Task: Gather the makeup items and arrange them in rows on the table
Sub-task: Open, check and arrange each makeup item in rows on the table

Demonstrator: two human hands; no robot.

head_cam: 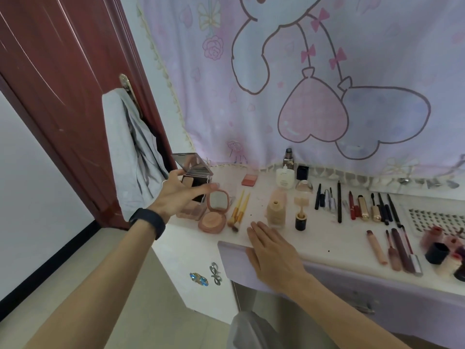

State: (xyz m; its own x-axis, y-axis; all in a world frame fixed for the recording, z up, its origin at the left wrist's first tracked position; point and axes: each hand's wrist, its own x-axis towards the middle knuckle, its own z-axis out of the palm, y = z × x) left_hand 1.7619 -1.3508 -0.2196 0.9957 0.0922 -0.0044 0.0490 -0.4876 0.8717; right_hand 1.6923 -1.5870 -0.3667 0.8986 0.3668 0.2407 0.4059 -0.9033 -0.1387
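Observation:
Makeup lies in rows on the white table (327, 238). My left hand (181, 192), a black band on its wrist, reaches over the table's left end with fingers stretched out. Its thumb and fingers flank an open black compact (195, 181) with a raised mirror lid. Just right of it are an open pink round compact (214, 215) and yellow-handled brushes (239, 210). My right hand (266, 245) lies flat on the front edge, below a beige foundation bottle (275, 212). Pencils and mascaras (339, 205), gold lipsticks (364, 207) and lip glosses (392, 250) lie further right.
A red-brown door (63, 84) with a grey cloth (130, 152) on its handle stands left of the table. A pink printed curtain (314, 71) hangs behind. Small bottles (442, 250) crowd the far right. Two hair clips (215, 273) sit on the cabinet front below.

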